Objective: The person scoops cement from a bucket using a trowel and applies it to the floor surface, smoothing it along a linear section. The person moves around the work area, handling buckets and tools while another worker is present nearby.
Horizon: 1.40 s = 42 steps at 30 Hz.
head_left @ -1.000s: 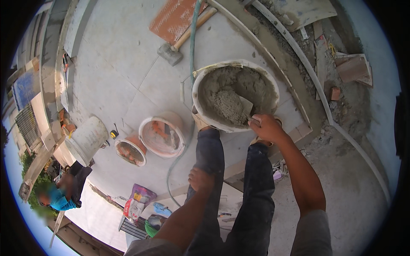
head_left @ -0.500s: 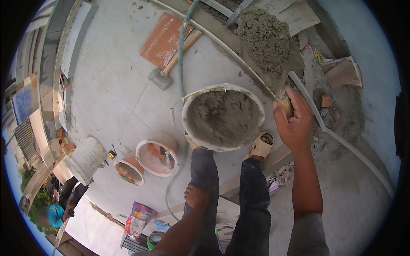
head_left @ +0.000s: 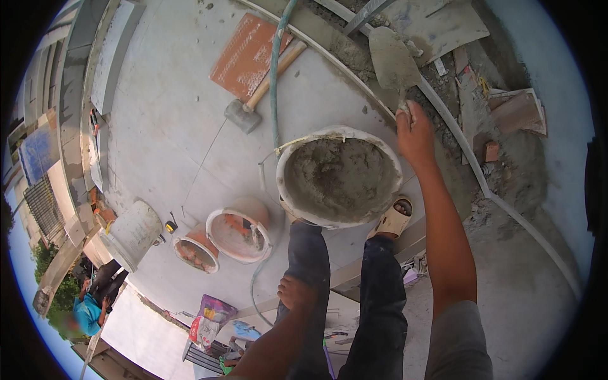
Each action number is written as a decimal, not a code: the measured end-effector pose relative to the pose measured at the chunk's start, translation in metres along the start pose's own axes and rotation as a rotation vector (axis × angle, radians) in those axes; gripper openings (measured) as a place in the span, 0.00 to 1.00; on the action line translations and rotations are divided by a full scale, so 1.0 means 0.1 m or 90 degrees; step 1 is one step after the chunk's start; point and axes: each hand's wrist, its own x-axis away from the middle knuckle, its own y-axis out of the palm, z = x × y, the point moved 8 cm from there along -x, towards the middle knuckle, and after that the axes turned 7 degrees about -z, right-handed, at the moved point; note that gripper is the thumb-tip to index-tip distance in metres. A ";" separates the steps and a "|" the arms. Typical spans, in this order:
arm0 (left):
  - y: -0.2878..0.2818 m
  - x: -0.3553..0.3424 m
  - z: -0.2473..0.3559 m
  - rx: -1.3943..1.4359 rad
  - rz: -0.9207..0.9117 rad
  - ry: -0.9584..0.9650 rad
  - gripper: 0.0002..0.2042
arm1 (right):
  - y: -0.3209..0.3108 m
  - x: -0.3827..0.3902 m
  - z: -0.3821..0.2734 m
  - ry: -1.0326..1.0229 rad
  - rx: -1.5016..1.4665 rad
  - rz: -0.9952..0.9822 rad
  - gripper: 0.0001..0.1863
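The trowel (head_left: 394, 60) is in the upper right of the frame, its rounded blade smeared with grey mortar and pointing toward the top edge. The right hand (head_left: 417, 133) has its fingers closed around the handle, so the blade lies wholly beyond the fingertips, above a mortar-streaked strip bordering the floor.

Just left of that hand, near the centre, stands a white-rimmed bucket (head_left: 282, 180) holding wet mortar (head_left: 342, 183). A sandal (head_left: 391, 218) shows just beside its lower right rim. The left hand (head_left: 295, 292) rests on the left trouser leg, lower centre, fingers bent; whether they grip the cloth I cannot tell.

Farther out, a mallet (head_left: 243, 116) lies against an orange tile (head_left: 244, 54) at upper centre, with a green hose (head_left: 274, 82) running across the tile. Left of the bucket are two smaller stained pails (head_left: 250, 208) and a yellow-and-black tape measure (head_left: 171, 226). At lower left, a red-and-white bag (head_left: 203, 332) bears printing too small to make out, touching a purple package (head_left: 217, 309).
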 end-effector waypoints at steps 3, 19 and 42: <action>0.02 -0.05 0.01 0.018 -0.017 -0.003 0.50 | -0.03 0.01 0.00 0.296 -0.146 -0.155 0.26; -0.03 0.02 0.04 -0.024 0.002 0.000 0.53 | 0.25 -0.17 -0.25 0.183 0.226 -0.313 0.22; 0.06 0.02 0.08 -0.051 0.100 0.005 0.40 | 0.07 0.15 -0.13 0.133 0.142 -0.213 0.19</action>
